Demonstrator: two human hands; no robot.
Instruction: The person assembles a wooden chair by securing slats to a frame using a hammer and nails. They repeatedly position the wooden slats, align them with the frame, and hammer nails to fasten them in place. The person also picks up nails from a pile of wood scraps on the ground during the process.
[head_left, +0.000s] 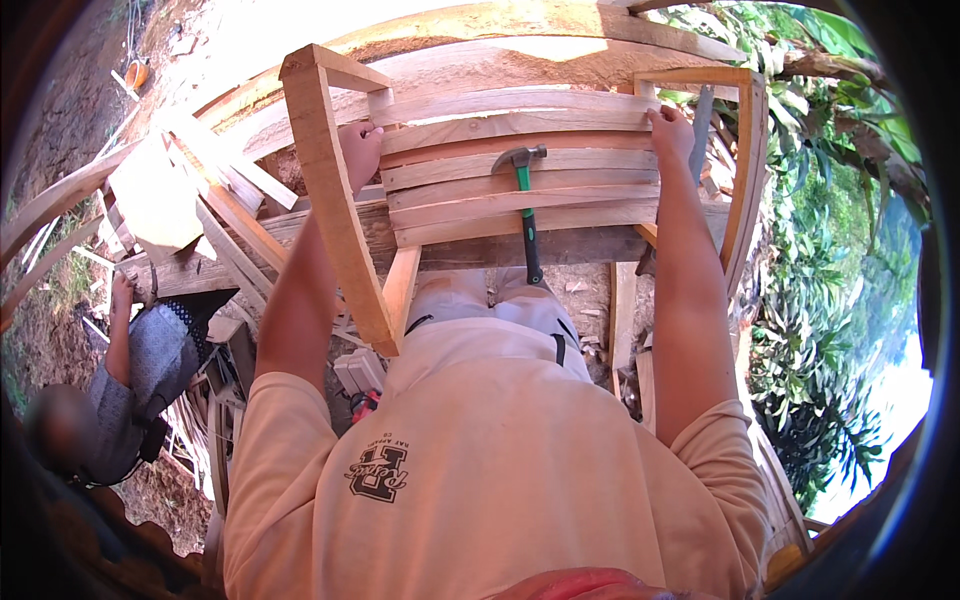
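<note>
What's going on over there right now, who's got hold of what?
A person stands at a slatted wooden frame, something like a chair or bench seat, set outdoors among loose timber. The left hand grips the slats' left end beside the curved side piece; the right hand holds the right end. A claw hammer with a green and black handle lies on the slats between the hands, untouched. Another person crouches at lower left by the scrap wood.
</note>
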